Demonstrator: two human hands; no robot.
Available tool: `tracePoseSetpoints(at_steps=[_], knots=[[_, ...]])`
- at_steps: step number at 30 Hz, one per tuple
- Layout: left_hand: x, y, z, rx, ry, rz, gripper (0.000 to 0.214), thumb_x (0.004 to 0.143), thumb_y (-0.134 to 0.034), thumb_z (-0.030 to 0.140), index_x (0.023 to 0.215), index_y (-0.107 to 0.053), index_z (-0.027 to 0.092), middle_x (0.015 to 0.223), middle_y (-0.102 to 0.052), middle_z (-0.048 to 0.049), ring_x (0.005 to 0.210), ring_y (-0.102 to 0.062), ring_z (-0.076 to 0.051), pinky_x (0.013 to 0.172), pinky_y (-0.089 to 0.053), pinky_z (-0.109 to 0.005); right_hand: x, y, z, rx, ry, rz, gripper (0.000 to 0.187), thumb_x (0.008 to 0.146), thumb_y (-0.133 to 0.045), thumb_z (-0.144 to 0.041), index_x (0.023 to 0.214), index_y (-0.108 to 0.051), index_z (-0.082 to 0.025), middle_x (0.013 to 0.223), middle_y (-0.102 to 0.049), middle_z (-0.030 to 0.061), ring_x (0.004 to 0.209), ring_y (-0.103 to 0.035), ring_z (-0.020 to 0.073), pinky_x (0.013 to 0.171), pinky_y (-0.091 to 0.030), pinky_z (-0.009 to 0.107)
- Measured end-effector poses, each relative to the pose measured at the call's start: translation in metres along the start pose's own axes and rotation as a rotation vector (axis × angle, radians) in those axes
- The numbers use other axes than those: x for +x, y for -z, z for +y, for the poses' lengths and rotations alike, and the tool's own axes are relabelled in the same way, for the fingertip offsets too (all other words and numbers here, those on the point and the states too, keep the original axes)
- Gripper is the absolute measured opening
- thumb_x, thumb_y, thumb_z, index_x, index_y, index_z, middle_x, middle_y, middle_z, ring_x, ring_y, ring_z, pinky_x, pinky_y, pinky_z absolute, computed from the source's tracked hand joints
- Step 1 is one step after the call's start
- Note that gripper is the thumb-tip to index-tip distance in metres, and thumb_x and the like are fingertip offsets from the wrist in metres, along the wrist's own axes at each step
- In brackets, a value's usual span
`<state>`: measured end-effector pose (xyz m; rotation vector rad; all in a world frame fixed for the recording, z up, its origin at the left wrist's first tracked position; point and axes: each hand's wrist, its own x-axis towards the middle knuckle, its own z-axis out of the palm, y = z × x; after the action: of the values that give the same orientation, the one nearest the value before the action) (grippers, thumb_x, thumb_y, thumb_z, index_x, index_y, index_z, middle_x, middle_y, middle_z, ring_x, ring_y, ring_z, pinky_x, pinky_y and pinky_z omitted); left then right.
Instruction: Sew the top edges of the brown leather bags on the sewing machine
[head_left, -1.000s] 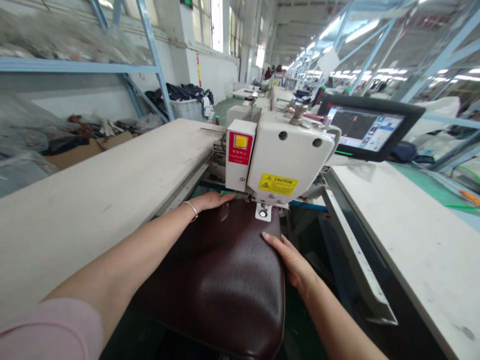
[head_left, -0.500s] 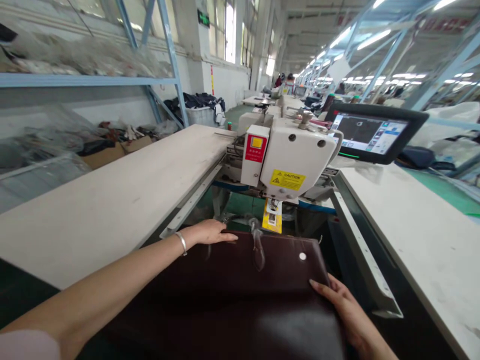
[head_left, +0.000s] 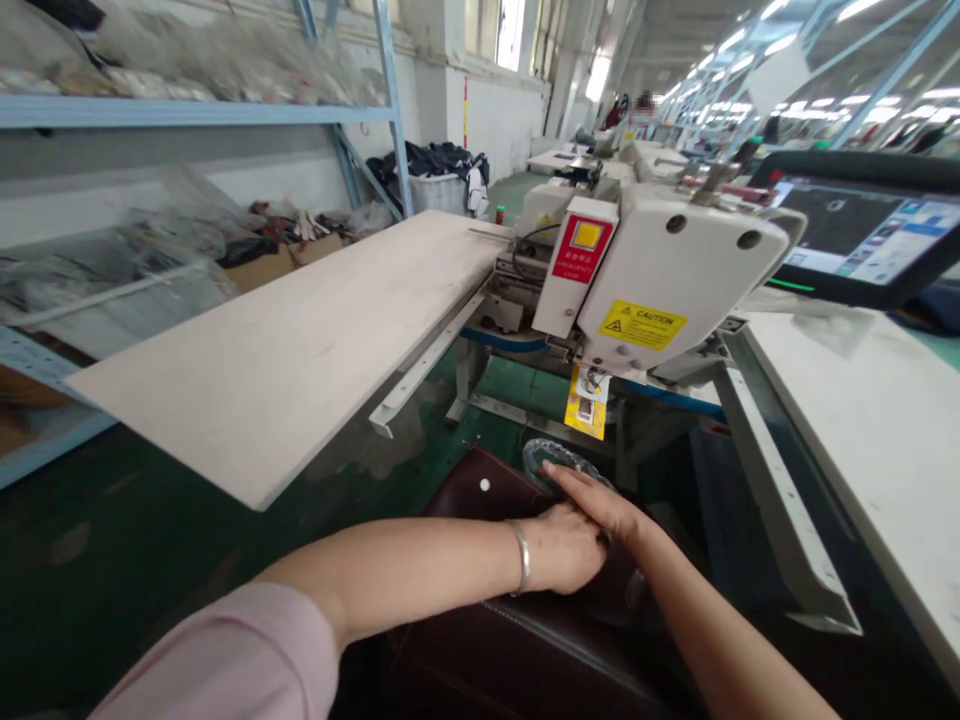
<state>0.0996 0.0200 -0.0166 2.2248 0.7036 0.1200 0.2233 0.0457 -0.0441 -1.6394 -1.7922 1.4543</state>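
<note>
A dark brown leather bag [head_left: 480,490] with a small silver stud lies low in front of me, below the white sewing machine [head_left: 660,270]. My left hand [head_left: 566,548], with a silver bracelet on the wrist, is curled closed on the bag's top. My right hand [head_left: 596,500] lies over it with fingers stretched flat, touching a clear plastic-wrapped piece [head_left: 551,458] at the bag's upper edge. Both hands are below the machine head, away from its needle.
A long white table [head_left: 300,350] stretches to the left, another white table [head_left: 885,430] to the right. A black touch screen [head_left: 862,235] stands beside the machine. Blue shelving [head_left: 187,110] holds plastic-wrapped goods at the left. The floor is green.
The bag has come away from under the machine head and down toward me. Both hands have moved together onto its top. My view has swung left and lower.
</note>
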Motion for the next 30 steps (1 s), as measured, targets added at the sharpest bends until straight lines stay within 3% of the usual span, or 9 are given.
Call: tracePoseSetpoints(at_steps=[3, 6, 8, 11, 14, 18, 24, 28, 30], knots=[[-0.03, 0.038, -0.008, 0.194, -0.121, -0.145, 0.019, 0.091, -0.059, 0.028, 0.094, -0.074, 0.017, 0.111, -0.07, -0.0106, 0.114, -0.062, -0.028, 0.104, -0.046, -0.041, 0.001, 0.001, 0.025, -0.094, -0.032, 0.039, 0.063, 0.08, -0.062, -0.067, 0.125, -0.066, -0.022, 0.126, -0.067, 0.0099, 0.122, -0.058, 0.0324, 0.108, -0.043, 0.047], [-0.038, 0.085, -0.036, 0.347, 0.027, 0.011, 0.035, 0.093, -0.057, 0.042, 0.111, -0.069, 0.015, 0.108, -0.069, -0.0121, 0.103, -0.064, -0.027, 0.09, -0.049, -0.036, -0.014, 0.005, 0.029, -0.103, 0.033, 0.105, 0.053, 0.079, -0.066, -0.061, 0.116, -0.068, -0.024, 0.108, -0.072, 0.0068, 0.104, -0.065, 0.0289, 0.092, -0.051, 0.041], [-0.031, 0.112, -0.058, 0.247, 0.086, -0.056, 0.042, 0.088, -0.064, 0.049, 0.11, -0.068, 0.014, 0.102, -0.07, -0.0094, 0.094, -0.064, -0.023, 0.079, -0.048, -0.029, -0.028, 0.013, 0.017, 0.004, 0.084, 0.105, 0.043, 0.082, -0.064, -0.061, 0.099, -0.07, -0.022, 0.092, -0.07, 0.0043, 0.087, -0.065, 0.0227, 0.076, -0.052, 0.032], [-0.015, 0.143, -0.08, -0.033, 0.131, -0.299, 0.042, 0.079, -0.069, 0.058, 0.083, -0.069, 0.016, 0.072, -0.064, 0.0, 0.067, -0.055, -0.014, 0.059, -0.037, -0.024, -0.049, 0.035, -0.011, 0.218, 0.088, 0.067, 0.043, 0.079, -0.07, -0.059, 0.077, -0.063, -0.017, 0.072, -0.06, 0.0012, 0.063, -0.054, 0.0132, 0.057, -0.043, 0.024], [-0.004, 0.163, -0.085, -0.312, 0.163, -0.344, 0.047, 0.069, -0.074, 0.062, 0.071, -0.065, 0.015, 0.067, -0.059, 0.0017, 0.065, -0.05, -0.012, 0.061, -0.035, -0.025, -0.064, 0.068, -0.031, 0.363, 0.022, 0.113, 0.044, 0.073, -0.079, -0.055, 0.071, -0.059, -0.016, 0.065, -0.053, -0.0016, 0.054, -0.045, 0.0082, 0.05, -0.036, 0.02], [0.007, 0.169, -0.082, -0.681, 0.167, -0.226, 0.044, 0.064, -0.079, 0.055, 0.065, -0.059, 0.015, 0.066, -0.055, 0.0028, 0.065, -0.047, -0.01, 0.065, -0.035, -0.025, -0.062, 0.106, -0.036, 0.419, -0.099, 0.193, 0.047, 0.063, -0.085, -0.055, 0.068, -0.058, -0.017, 0.057, -0.05, -0.0033, 0.047, -0.042, 0.0067, 0.044, -0.029, 0.019], [0.039, 0.154, -0.098, -0.807, 0.264, 0.081, 0.037, 0.064, -0.078, 0.045, 0.069, -0.056, 0.016, 0.068, -0.055, 0.0023, 0.066, -0.049, -0.013, 0.068, -0.037, -0.029, -0.022, 0.13, -0.032, 0.471, -0.172, 0.262, 0.047, 0.053, -0.09, -0.051, 0.061, -0.058, -0.018, 0.054, -0.052, -0.0036, 0.046, -0.042, 0.0076, 0.043, -0.029, 0.021], [0.053, 0.147, -0.113, -0.893, 0.164, 0.276, 0.042, 0.068, -0.075, 0.044, 0.094, -0.064, 0.013, 0.102, -0.068, -0.0081, 0.099, -0.06, -0.022, 0.095, -0.042, -0.037, 0.001, 0.141, -0.027, 0.551, -0.16, 0.315, 0.047, 0.051, -0.091, -0.045, 0.06, -0.053, -0.018, 0.053, -0.05, -0.0051, 0.046, -0.04, 0.007, 0.044, -0.028, 0.022], [0.055, 0.143, -0.116, -0.89, 0.119, 0.321, 0.052, 0.073, -0.072, 0.045, 0.113, -0.062, 0.013, 0.125, -0.063, -0.0128, 0.12, -0.055, -0.027, 0.107, -0.037, -0.04, 0.01, 0.146, -0.024, 0.567, -0.145, 0.347, 0.049, 0.052, -0.091, -0.044, 0.059, -0.05, -0.018, 0.053, -0.048, -0.0058, 0.046, -0.038, 0.0065, 0.044, -0.026, 0.022]])
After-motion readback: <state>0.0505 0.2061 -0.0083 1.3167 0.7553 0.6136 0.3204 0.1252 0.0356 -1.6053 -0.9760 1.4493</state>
